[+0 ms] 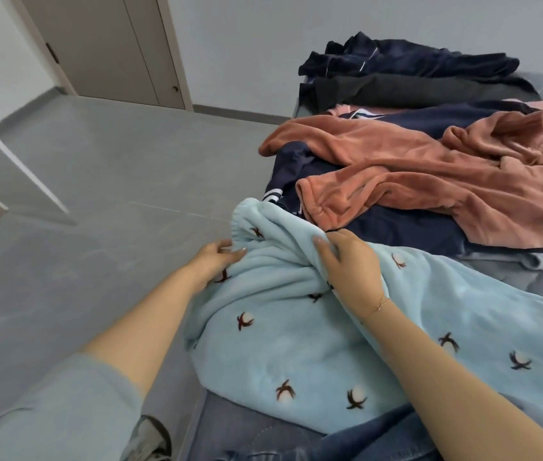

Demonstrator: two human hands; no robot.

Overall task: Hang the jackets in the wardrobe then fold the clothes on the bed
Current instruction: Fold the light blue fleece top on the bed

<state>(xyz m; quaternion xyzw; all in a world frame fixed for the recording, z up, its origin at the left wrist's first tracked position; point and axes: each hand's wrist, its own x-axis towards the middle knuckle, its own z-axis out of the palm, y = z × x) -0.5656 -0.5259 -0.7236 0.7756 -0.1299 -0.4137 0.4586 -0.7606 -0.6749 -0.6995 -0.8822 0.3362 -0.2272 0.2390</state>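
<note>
A light blue fleece garment (296,344) with dark cotton-flower prints lies spread over the near end of the bed. Its elastic waistband (243,217) is bunched at the bed's left edge. My left hand (217,257) holds the fabric at that edge just below the waistband, fingers curled on it. My right hand (346,261) grips a gathered fold of the same garment further right. Beyond it lie a salmon-pink fleece piece (430,181), a navy garment with white stripes (380,227) and a dark pile (406,74) at the far end.
Denim fabric (330,440) lies at the bed's near edge under the blue fleece. Grey tiled floor (113,194) stretches to the left. A closed door (113,44) stands at the back. A white open panel (4,161) juts in from the left.
</note>
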